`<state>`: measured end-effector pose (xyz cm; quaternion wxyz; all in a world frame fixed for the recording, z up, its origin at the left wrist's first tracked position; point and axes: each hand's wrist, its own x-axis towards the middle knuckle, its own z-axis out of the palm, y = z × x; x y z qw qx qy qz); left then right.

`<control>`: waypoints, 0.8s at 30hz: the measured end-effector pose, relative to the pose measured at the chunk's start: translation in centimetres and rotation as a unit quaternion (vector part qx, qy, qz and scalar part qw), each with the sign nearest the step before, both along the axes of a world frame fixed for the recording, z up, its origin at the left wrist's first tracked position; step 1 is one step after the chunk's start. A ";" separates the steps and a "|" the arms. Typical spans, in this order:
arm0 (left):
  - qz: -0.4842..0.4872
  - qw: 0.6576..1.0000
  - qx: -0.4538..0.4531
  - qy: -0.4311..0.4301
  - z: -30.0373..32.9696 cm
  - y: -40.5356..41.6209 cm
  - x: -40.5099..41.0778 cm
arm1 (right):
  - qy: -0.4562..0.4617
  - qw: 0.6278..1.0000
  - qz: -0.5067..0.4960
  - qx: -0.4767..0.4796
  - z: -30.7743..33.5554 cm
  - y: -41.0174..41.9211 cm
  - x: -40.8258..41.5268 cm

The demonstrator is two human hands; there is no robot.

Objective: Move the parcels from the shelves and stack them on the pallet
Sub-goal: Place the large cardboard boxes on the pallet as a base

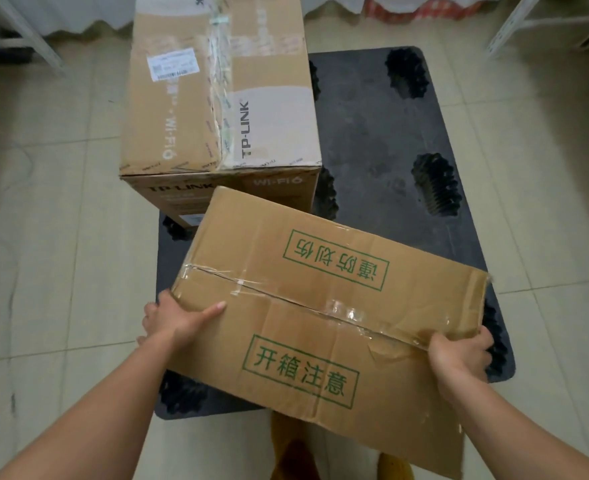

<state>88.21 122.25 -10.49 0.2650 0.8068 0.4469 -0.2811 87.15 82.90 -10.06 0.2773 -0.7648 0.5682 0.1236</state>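
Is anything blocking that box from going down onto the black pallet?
Nothing visible. The box, held by both hands, hangs over bare pallet. The big TP-LINK box stands on the far left part, beside that spot rather than in it.

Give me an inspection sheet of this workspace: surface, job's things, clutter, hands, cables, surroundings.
Surface: black plastic pallet on a tiled floor, right half bare.
Job's things: TP-LINK carton stands on the pallet's far left; carton with green print held over the near part, taped seam creased and torn.
Clutter: nothing seen.
Hands: left hand grips the held carton's left edge; right hand grips its right edge.
Cables: thin line on the floor at far left, too faint to identify.
Surroundings: white shelf frames at both upper corners.
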 end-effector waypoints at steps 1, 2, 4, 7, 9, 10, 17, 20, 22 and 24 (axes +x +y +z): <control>0.020 1.000 -0.004 0.004 0.2 0.3 -0.5 | 0.003 1.000 0.008 -0.009 0.1 0.6 0.4; 0.043 0.999 -0.009 0.015 0.3 0.8 -1.1 | 0.004 1.000 0.017 -0.014 0.2 1.2 0.9; 0.089 0.996 -0.013 0.029 0.2 2.3 -2.2 | 0.003 0.999 0.039 -0.012 0.2 2.4 2.2; 0.148 0.989 -0.004 0.023 -0.2 4.7 -3.2 | -0.006 0.995 0.097 0.018 0.1 4.3 4.5; 0.184 0.983 0.001 0.014 -0.3 5.7 -3.4 | -0.012 0.987 0.150 0.048 -0.1 5.2 6.1; 0.197 0.980 0.002 0.014 -0.4 6.2 -3.4 | -0.013 0.983 0.171 0.059 -0.1 5.6 6.9; 0.171 0.985 -0.036 -0.003 -0.8 7.0 -2.9 | -0.038 0.982 0.175 0.065 0.2 6.1 10.7; 0.167 0.985 -0.038 -0.002 -1.0 6.7 -2.6 | -0.041 0.979 0.189 0.062 0.3 6.0 10.9; 0.163 0.986 -0.029 -0.006 -1.0 6.5 -2.4 | -0.041 0.978 0.194 0.062 0.4 5.9 11.2; 0.159 0.987 -0.025 -0.016 -1.1 6.3 -2.2 | -0.042 0.977 0.201 0.064 0.4 5.8 11.4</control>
